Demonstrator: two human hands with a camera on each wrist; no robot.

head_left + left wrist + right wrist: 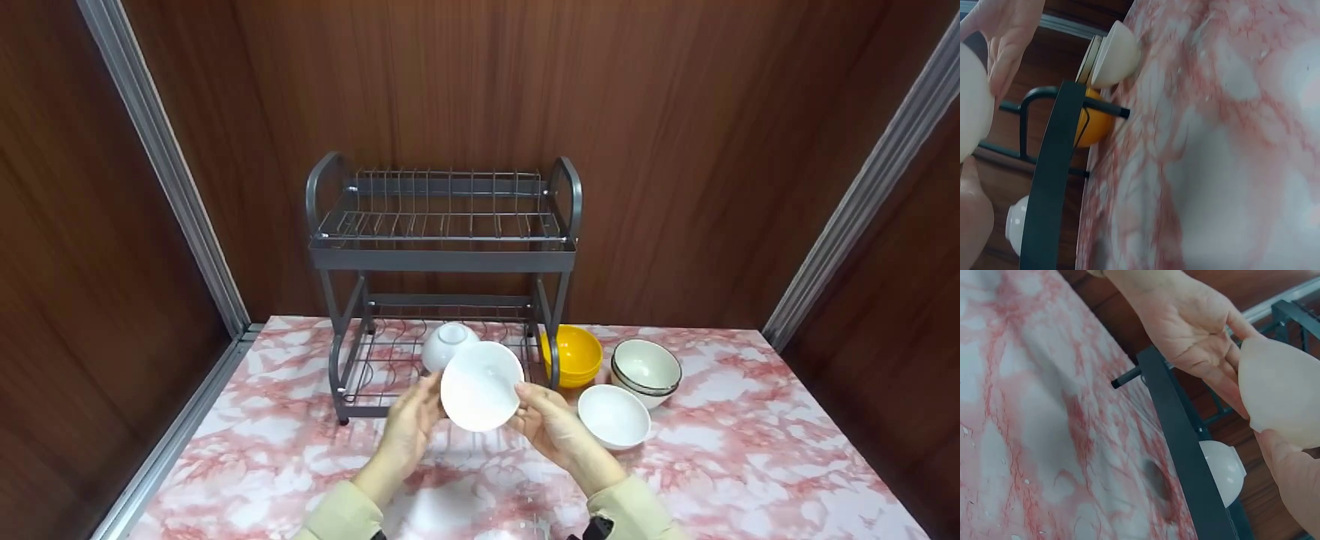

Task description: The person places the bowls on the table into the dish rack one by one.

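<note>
A white bowl (482, 387) is held up between both hands in front of the dish rack's lower tier, its inside facing the head camera. On its left side the left hand (409, 424) grips the wall, while the right hand (553, 426) pinches the rim on the right with the thumb at the edge. The right wrist view shows the bowl's outer wall (1280, 391) with fingers on two sides. Behind it, another white bowl (447, 345) sits upside down on the lower tier of the dark grey dish rack (442, 260), partly hidden by the held bowl.
Right of the rack stand stacked yellow bowls (581, 352), partly behind a rack post. Beside them are stacked cream bowls with dark rims (646, 365) and a white bowl (615, 417) nearer the front. Wooden walls (675, 150) enclose the red-and-white marbled table (720, 480).
</note>
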